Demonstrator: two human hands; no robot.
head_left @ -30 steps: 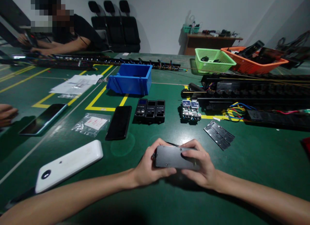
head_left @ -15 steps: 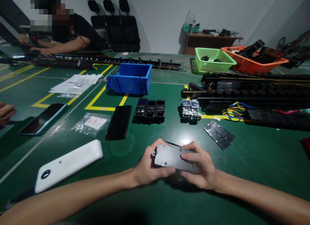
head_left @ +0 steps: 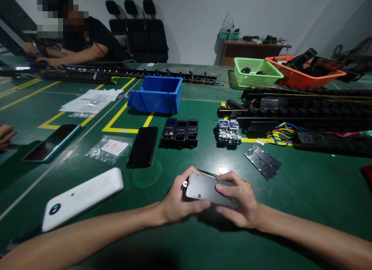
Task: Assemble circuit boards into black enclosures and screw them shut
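A flat grey rectangular case [head_left: 203, 186] is held between both hands just above the green table. My left hand [head_left: 177, 196] wraps its left end, thumb along the near edge. My right hand [head_left: 242, 200] grips the right end, with fingers on the top face. Behind the case lies a thin dark rod with an orange end [head_left: 207, 172], partly hidden by my right hand. Beyond the hands stand several black modules [head_left: 180, 132] in a row and small circuit boards [head_left: 229, 132] with little screens. Flat black plastic covers [head_left: 263, 161] lie to the right.
At the left lie a white device [head_left: 84, 198], a black phone [head_left: 142, 147], another phone [head_left: 52, 143] and a plastic bag [head_left: 110, 149]. A blue bin [head_left: 157, 95], green basket [head_left: 257, 78] and orange basket [head_left: 308, 78] stand farther back. Wired black rails [head_left: 299, 107] occupy the right. Another person [head_left: 95, 41] works at the far left.
Almost nothing differs. The case and my right hand's fingers have shifted very slightly; both hands keep their hold.
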